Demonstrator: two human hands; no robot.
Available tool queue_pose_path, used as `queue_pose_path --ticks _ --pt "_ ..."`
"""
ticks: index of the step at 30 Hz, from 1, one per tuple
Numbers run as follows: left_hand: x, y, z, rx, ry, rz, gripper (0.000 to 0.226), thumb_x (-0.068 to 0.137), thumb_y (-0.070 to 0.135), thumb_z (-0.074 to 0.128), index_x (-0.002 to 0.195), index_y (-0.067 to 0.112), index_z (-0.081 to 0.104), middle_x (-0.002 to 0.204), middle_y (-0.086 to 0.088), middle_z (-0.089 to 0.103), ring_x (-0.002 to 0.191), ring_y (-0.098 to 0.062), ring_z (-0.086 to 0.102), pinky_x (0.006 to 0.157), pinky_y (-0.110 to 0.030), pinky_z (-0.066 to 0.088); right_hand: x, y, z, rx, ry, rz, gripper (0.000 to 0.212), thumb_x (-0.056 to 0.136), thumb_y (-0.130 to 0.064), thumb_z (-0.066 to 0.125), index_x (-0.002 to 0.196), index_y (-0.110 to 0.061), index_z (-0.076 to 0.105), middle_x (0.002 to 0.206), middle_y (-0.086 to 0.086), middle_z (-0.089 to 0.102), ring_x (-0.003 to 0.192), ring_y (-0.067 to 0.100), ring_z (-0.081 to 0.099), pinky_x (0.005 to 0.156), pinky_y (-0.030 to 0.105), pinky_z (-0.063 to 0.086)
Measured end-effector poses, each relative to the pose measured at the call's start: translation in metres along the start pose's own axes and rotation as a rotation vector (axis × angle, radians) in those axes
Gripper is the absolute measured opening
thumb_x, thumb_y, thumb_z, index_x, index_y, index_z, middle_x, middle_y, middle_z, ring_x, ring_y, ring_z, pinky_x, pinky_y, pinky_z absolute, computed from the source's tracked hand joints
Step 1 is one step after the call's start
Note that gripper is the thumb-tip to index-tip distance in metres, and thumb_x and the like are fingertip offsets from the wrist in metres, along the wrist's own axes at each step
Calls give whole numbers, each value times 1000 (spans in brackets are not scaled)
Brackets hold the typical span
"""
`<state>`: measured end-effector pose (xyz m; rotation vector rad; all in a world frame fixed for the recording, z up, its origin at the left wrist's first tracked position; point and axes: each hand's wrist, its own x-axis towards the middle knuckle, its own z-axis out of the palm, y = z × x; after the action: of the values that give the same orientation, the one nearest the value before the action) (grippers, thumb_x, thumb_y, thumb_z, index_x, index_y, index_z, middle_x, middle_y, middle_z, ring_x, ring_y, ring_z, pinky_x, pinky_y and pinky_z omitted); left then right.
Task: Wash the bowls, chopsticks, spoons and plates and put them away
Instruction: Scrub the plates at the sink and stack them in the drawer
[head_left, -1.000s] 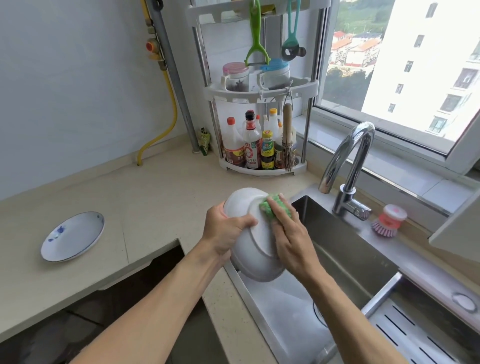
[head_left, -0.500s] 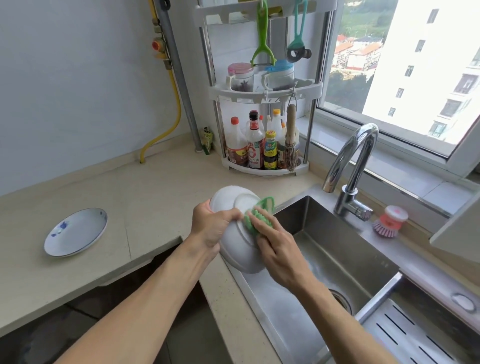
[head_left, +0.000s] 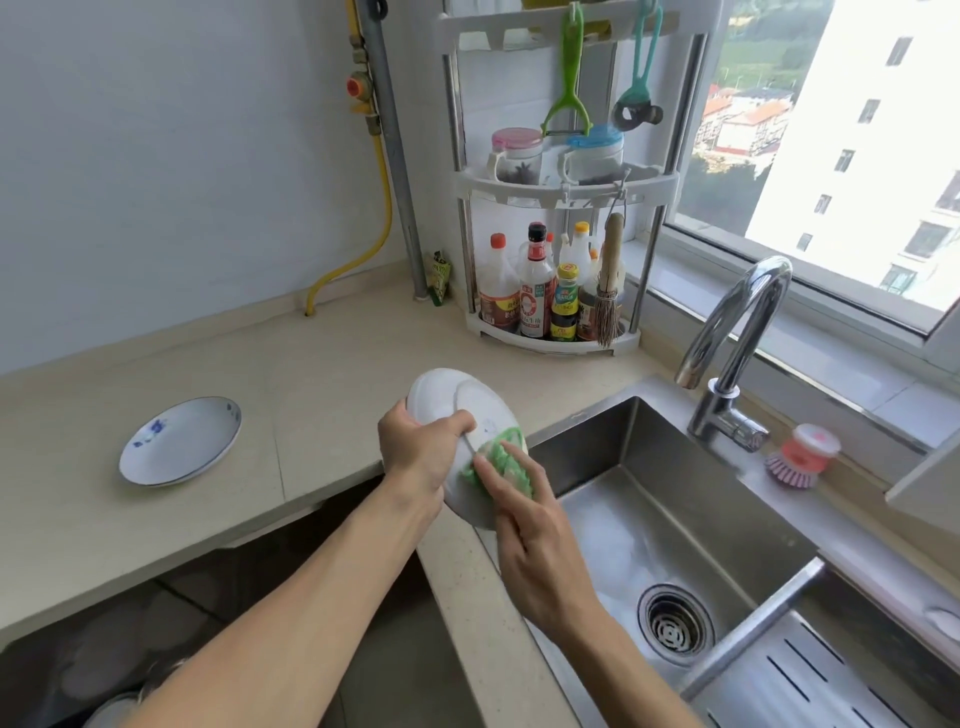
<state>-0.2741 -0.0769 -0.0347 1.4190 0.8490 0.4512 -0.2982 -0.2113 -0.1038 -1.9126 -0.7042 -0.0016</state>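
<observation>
Bowl (head_left: 462, 410) held up; sink (head_left: 675, 467) holds suds.

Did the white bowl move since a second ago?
Yes. The white bowl in the left hand has drifted left, away from the faucet; it now sits over the sink edge beside the countertop.

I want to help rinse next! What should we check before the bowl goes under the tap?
1. Left hand grips the white bowl: ok.
2. Right hand presses the green sponge on the bowl: ok.
3. Bowl over the sink, not the counter: not ok, it hangs over the edge.
4. Faucet running: not ok, no water shows.
5. Drain unblocked: ok.
6. Bowl's inside scrubbed: cannot tell.
</observation>
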Motion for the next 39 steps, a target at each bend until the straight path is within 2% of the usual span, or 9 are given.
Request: queue_pose_path --ticks 5,10,19,22,27,30,32,34,39 --pt "-4 5 -13 -102 -12 -15 41 72 -2 77 110 8 63 99 -7 70 84 -21 67 58 -26 52 3 28 -6 -4 117 58 52 101 -9 46 140 -44 47 154 -2 38 136 13 45 109 20 38" --pt "-8 0 -21 -73 -7 8 45 71 -1 78 113 7 64 103 -10 71 89 -25 69 61 -27 53 9 3 11 9 103 100 49 97 -6 39 138 -25 58 153 -6 36 134 4 40 101 -1 23" --pt "-9 -7 -83 35 -203 -18 43 71 -7 76 107 13 64 104 -8 70 95 -27 68 78 -40 60 36 2 37 154 84 271 43 101 1 38 136 -13 58 148 7 43 141 19 39 109 8 19" --pt "-4 -12 -114 37 -197 -13 44 67 -8 77 106 10 68 101 -12 73 90 -29 71 75 -39 60 54 -38 67 152 -24 139 44 101 3 35 140 -7 53 154 9 37 141 11 32 104 -3 12" --pt "8 -21 -194 63 -136 -12 47 64 -4 81 107 9 69 101 -12 74 91 -31 72 80 -44 61 39 -58 132 89 -169 -31 49 99 -9 35 147 -15 45 154 -3 31 142 4 28 114 11 19" --pt "10 -32 -264 122 -101 54 43 64 -4 80 101 13 70 99 -6 75 93 -25 71 78 -37 59 28 -62 179 -41 -249 166 38 96 -13 35 115 -22 67 119 0 55 112 17 53 91 25 42" --pt "10 -40 -304 268 -120 136 40 61 2 82 94 20 67 94 0 73 88 -20 69 73 -31 55 24 -79 209 -80 -288 284 27 89 -15 36 74 -27 56 81 0 56 78 24 54 63 28 38" --pt "11 -51 -351 478 -139 215 36 58 16 79 88 26 62 87 6 68 80 -17 63 68 -30 50 23 -110 244 7 -228 419 29 91 -16 44 62 -18 49 64 1 54 67 27 51 60 30 37" --pt "10 -90 -455 948 -232 385 28 69 14 66 77 24 42 69 -4 55 67 -31 49 57 -35 32 29 -154 339 150 -406 742 70 81 -68 54 122 -12 62 114 11 67 103 35 64 97 49 51"
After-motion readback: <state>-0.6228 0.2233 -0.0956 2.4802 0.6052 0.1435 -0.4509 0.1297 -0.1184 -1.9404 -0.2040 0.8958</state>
